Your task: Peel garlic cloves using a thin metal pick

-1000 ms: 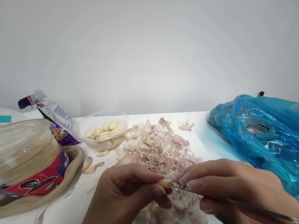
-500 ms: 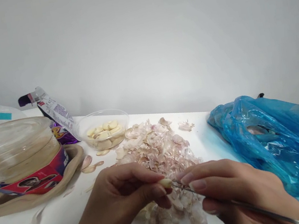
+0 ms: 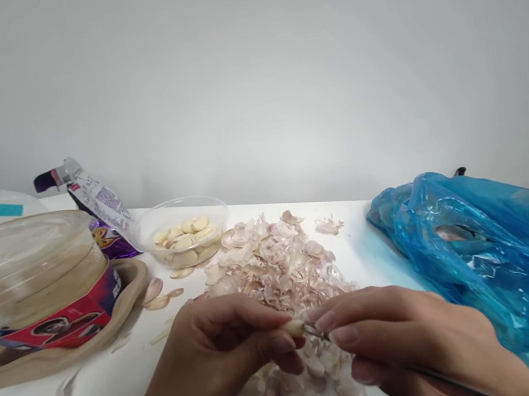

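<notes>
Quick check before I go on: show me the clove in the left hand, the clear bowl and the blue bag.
Clove (image 3: pixel 295 329): head view, on its exposed end.
Clear bowl (image 3: pixel 176 213): head view, on its bare inner back wall.
Blue bag (image 3: pixel 514 251): head view, on its crumpled upper surface.

Smooth garlic clove (image 3: pixel 294 329), shiny metal tool (image 3: pixel 450 383).

Cloves (image 3: pixel 186 233) in bowl (image 3: pixel 217 215) beside skins (image 3: pixel 279 259)
</notes>
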Demonstrator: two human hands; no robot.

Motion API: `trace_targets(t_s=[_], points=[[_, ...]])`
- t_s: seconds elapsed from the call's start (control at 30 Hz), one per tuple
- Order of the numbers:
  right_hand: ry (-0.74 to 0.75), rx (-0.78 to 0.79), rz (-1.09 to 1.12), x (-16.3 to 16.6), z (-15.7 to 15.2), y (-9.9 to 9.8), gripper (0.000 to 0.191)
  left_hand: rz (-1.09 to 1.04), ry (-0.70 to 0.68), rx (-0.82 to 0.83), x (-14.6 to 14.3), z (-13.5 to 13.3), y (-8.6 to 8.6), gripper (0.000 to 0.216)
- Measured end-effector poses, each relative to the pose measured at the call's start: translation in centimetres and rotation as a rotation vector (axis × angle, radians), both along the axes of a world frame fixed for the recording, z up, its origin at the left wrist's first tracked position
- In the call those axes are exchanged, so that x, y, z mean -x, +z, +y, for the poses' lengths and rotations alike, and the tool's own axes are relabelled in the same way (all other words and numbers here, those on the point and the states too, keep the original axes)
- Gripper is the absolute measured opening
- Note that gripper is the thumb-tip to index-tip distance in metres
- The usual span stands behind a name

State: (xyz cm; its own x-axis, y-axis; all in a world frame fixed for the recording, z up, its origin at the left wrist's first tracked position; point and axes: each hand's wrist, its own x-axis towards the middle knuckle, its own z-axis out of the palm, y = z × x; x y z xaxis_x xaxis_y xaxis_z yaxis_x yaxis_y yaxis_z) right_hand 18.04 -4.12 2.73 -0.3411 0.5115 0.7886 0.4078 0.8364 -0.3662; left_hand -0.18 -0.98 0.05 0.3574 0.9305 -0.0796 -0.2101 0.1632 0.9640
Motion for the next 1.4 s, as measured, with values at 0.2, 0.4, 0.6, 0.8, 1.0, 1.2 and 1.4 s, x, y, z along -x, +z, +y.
trace_targets(t_s=[0.2,0.4,0.6,0.8,1.0,1.2,1.4], points=[[-0.017,-0.012,0.107,0.4,0.1,-0.8,0.012,0.055,0.018,-0.037,-0.1,0.0,0.4,0.017],[-0.028,0.000,0.093,0.4,0.2,-0.8,0.011,0.020,0.031,-0.046,-0.3,-0.2,0.3,0.020],[-0.065,-0.065,0.205,1.1,0.3,-2.1,0.011,0.024,0.033,-0.048,-0.2,0.0,0.2,0.017],[-0.119,-0.119,0.269,1.5,0.3,-3.1,0.013,0.029,0.075,-0.066,-0.5,-0.1,-0.1,0.016],[-0.118,-0.138,0.266,1.6,0.4,-3.0,0.014,0.222,0.157,-0.344,-0.5,-0.1,-0.3,0.022],[-0.055,-0.100,0.162,0.8,0.3,-2.1,0.013,0.407,0.225,-0.664,-0.2,-0.1,-0.7,0.027],[-0.022,-0.092,0.095,0.1,0.2,-1.7,0.016,0.418,0.212,-0.744,0.0,0.0,-1.0,0.024]])
